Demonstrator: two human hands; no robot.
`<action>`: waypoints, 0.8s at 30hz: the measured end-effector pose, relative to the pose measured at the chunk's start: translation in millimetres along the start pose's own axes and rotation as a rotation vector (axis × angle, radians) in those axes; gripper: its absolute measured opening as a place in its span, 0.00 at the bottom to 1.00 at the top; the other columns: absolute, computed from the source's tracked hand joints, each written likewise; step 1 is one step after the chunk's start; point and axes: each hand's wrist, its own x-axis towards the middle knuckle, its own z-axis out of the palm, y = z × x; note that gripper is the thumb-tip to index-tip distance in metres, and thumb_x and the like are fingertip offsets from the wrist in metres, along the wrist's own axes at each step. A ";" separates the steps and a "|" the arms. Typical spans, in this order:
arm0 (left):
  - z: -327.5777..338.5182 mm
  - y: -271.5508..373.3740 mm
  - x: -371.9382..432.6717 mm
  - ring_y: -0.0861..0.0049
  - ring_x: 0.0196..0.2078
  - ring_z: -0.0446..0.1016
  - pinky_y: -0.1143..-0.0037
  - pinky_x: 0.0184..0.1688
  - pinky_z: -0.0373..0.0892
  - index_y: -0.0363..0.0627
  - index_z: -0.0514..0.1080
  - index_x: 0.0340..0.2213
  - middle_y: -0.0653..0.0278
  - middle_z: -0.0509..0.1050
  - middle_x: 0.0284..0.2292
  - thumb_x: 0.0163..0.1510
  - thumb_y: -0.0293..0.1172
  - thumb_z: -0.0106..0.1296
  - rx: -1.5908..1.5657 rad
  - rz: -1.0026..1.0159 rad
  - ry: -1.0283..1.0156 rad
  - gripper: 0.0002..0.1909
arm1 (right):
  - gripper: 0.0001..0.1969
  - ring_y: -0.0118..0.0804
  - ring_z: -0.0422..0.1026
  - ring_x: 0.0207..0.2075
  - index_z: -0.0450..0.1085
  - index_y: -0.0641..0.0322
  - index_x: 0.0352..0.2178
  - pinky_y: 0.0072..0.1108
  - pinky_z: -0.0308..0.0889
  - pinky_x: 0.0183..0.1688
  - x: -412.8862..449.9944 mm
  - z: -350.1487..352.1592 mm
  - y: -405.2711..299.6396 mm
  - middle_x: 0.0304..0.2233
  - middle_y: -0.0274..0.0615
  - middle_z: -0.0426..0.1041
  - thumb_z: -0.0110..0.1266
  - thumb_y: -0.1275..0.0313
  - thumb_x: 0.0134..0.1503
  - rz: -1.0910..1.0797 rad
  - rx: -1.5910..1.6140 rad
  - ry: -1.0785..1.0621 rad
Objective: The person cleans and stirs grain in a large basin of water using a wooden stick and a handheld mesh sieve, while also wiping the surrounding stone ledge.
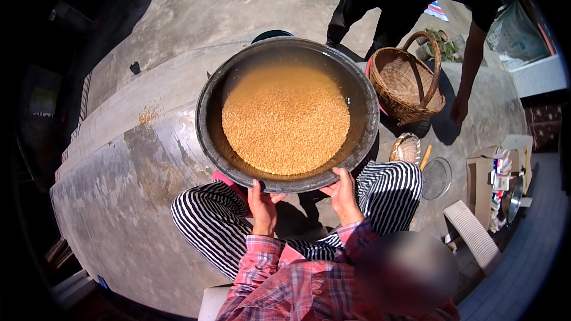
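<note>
A wide dark basin (pixel 203 142) is tilted towards me between my knees. Golden grain (pixel 285 129) fills its near part, and cloudy brownish water (pixel 285 60) lies over the far part. My left hand (pixel 264 207) grips the near rim from below, its thumb against the outside of the rim. On the right part of the same near rim is my right hand (pixel 343 196), its thumb up on the edge and its fingers underneath. Both hands are outside the water. What supports the basin underneath is hidden.
A wicker basket (pixel 403 84) with a tall handle stands right of the basin, near another person (pixel 392 9). By my right knee lie a small woven basket (pixel 405 148) and a round sieve (pixel 437 178). Farther right is a cardboard box (pixel 477 187). Spilled grain (pixel 148 113) lies left.
</note>
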 end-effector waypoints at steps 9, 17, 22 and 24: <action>1.6 1.0 0.1 0.70 0.33 0.76 0.72 0.28 0.77 0.48 0.59 0.49 0.62 0.70 0.41 0.58 0.45 0.44 0.033 0.012 -0.003 0.21 | 0.22 0.41 0.74 0.37 0.59 0.64 0.47 0.33 0.72 0.37 -1.3 2.9 -2.6 0.41 0.45 0.69 0.47 0.64 0.52 -0.003 -0.010 0.018; -5.3 -2.9 1.9 0.70 0.29 0.76 0.72 0.28 0.76 0.47 0.60 0.47 0.61 0.72 0.38 0.59 0.45 0.43 0.046 0.005 0.033 0.20 | 0.22 0.42 0.73 0.39 0.59 0.64 0.47 0.34 0.72 0.37 0.3 2.5 -1.4 0.42 0.46 0.68 0.46 0.63 0.52 0.003 -0.017 -0.008; -5.0 0.5 4.7 0.64 0.28 0.76 0.69 0.28 0.76 0.44 0.60 0.40 0.55 0.72 0.34 0.59 0.43 0.42 0.059 -0.088 0.110 0.15 | 0.23 0.44 0.72 0.40 0.58 0.64 0.47 0.36 0.72 0.38 6.6 -2.0 3.9 0.44 0.47 0.66 0.46 0.62 0.52 0.029 -0.005 0.001; -2.1 3.9 4.1 0.64 0.29 0.76 0.68 0.29 0.76 0.44 0.59 0.40 0.55 0.72 0.35 0.60 0.43 0.41 0.051 -0.116 0.125 0.15 | 0.23 0.44 0.72 0.41 0.58 0.64 0.47 0.37 0.72 0.39 10.4 -5.1 8.4 0.44 0.47 0.65 0.47 0.61 0.52 0.030 0.002 0.000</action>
